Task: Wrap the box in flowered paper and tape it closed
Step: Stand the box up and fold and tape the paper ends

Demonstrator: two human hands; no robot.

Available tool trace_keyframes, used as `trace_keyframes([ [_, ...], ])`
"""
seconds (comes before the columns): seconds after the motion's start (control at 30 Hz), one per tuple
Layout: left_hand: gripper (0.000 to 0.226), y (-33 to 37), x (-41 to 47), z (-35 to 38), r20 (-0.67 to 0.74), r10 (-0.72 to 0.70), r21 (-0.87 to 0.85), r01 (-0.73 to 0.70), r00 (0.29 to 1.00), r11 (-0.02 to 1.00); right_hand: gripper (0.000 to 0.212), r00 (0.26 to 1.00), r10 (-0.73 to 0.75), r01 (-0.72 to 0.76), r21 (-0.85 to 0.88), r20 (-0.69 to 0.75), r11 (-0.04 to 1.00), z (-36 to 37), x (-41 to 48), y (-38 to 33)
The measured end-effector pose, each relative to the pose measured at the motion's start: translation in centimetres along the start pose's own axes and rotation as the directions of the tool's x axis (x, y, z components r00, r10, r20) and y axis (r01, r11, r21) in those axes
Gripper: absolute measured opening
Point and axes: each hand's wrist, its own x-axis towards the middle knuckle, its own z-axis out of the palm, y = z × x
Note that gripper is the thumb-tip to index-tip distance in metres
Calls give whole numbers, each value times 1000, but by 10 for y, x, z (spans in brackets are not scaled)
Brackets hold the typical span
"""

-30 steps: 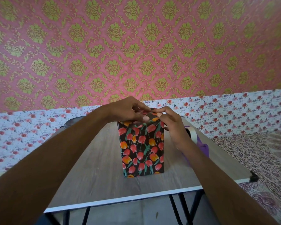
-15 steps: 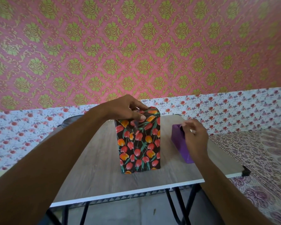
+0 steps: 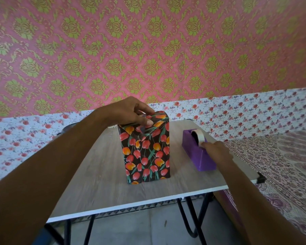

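Table (image 3: 99, 183) with a wrapped box (image 3: 146, 152) standing upright near its middle.
Flowered paper (image 3: 157, 161) covers the box, and a purple tape dispenser (image 3: 196, 156) sits near it on the right. The left hand (image 3: 129, 112) grips the box's top, fingers curled over the folded paper and thumb pressing the front. The right hand (image 3: 217, 151) rests on the dispenser, fingertips at the roll of tape (image 3: 199, 137); whether they pinch it cannot be told.

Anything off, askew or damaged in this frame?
Nothing stands out. The wrapped box stands upright on the table, left hand holding its top fold down; right hand is at the purple tape dispenser. No tears or spills visible.
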Motion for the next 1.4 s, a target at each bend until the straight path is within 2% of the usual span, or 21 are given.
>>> trace_keyframes([
  [0.1, 43, 0, 0, 0, -1, 1, -1, -1, 1000, 1000, 88, 1000, 15, -14, 145, -8, 989, 3, 44, 12],
  [0.13, 44, -1, 1, 0, 0, 2, 4, -2, 1000, 1000, 86, 1000, 5, -4, 162, -6, 987, 2, 49, 11],
  [0.27, 46, -4, 5, -1, 6, -10, 11, 10, 1000, 1000, 52, 999, -33, 36, 288, -17, 957, -9, -2, -8],
  [0.37, 48, -6, 7, -1, 3, -17, 22, 17, 1000, 1000, 37, 1000, -25, 17, 536, 9, 844, -6, -10, -8],
  [0.43, 48, -6, 6, -1, 1, -26, 22, 26, 1000, 999, 9, 998, 4, -45, 673, 62, 739, -7, -18, -10],
  [0.53, 47, -4, 6, -1, 4, -27, 23, 27, 1000, 999, 4, 996, 24, -82, 754, 88, 652, -8, -27, -12],
  [0.6, 46, -4, 4, -1, 6, -24, 28, 24, 1000, 999, 18, 996, 40, -83, 798, 75, 597, -8, -28, -14],
  [0.63, 45, -5, 4, -2, 5, -21, 27, 21, 1000, 999, 18, 997, 30, -79, 806, 76, 587, -9, -30, -16],
  [0.7, 45, -4, 4, -2, 5, -16, 31, 16, 1000, 999, 4, 999, -2, -38, 787, 50, 616, -8, -30, -16],
  [0.77, 45, -4, 5, -2, 0, -18, 37, 18, 1000, 999, 12, 1000, 2, 1, 771, -3, 637, -4, -31, -13],
  [0.87, 45, -4, 3, -1, 3, -10, 47, 10, 1000, 999, 8, 995, 57, 25, 756, -82, 654, 10, -35, 0],
  [1.0, 44, -2, 2, 0, 1, -1, 41, 1, 1000, 999, 12, 969, 98, 83, 674, -225, 734, 26, -43, 22],
  [1.07, 43, -2, 1, -1, -2, 1, 31, -1, 1000, 1000, 3, 956, 75, 148, 688, -283, 710, 36, -58, 35],
  [1.13, 43, -2, 0, -1, -1, -1, 21, 1, 1000, 1000, 10, 935, 34, 230, 679, -352, 697, 45, -71, 46],
  [1.2, 44, -1, 1, 0, -2, 4, 23, -4, 1000, 1000, 4, 920, -19, 298, 668, -391, 682, 47, -77, 53],
  [1.37, 45, -1, 1, 0, -3, -8, 11, 8, 1000, 1000, 30, 910, -77, 352, 664, -407, 659, 53, -68, 65],
  [1.4, 45, -1, 1, 0, -6, -8, 11, 8, 1000, 1000, 26, 903, -108, 372, 633, -415, 678, 54, -67, 64],
])
